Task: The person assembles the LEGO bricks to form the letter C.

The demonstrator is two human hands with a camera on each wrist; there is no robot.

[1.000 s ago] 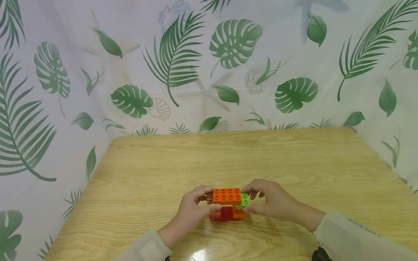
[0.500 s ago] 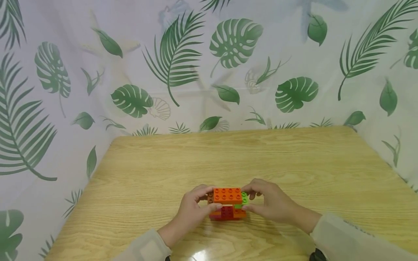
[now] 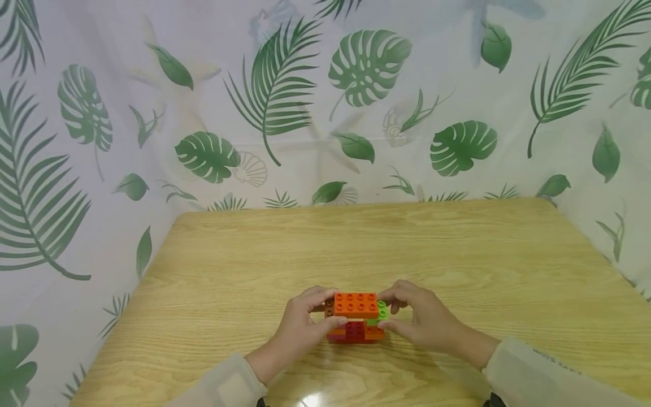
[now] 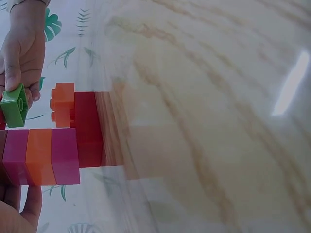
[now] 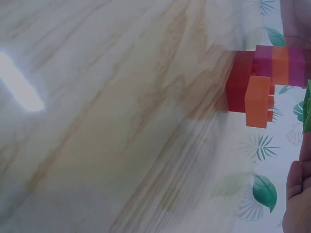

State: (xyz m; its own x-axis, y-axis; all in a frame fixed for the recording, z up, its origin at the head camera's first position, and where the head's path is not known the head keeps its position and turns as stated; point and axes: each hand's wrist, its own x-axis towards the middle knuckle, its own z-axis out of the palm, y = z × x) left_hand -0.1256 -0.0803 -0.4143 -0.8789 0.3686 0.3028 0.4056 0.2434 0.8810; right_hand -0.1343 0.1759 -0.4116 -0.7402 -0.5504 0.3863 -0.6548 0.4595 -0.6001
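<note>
A small build of toy building bricks stands on the table. Its base is a red brick (image 4: 89,128), with an orange brick (image 5: 257,101) on the right end. At the left end rises a column of purple, orange and purple bricks (image 4: 39,156) topped by a brown brick (image 3: 329,308). A long orange brick (image 3: 356,304) lies across the top. My left hand (image 3: 300,325) grips the upper column between thumb and fingers. My right hand (image 3: 429,316) pinches a green brick (image 4: 14,107) under the long brick's right end. A gap separates it from the orange brick below.
The build stands near the front of a wood-grain table (image 3: 244,254). A white cloth with green leaf prints (image 3: 305,113) hangs behind and along the sides. Light glares off the table's front (image 3: 310,399).
The right hand and forearm have shifted very slightly left, the thumb still at the green brick. The left hand keeps its grip and the bricks look unchanged.
</note>
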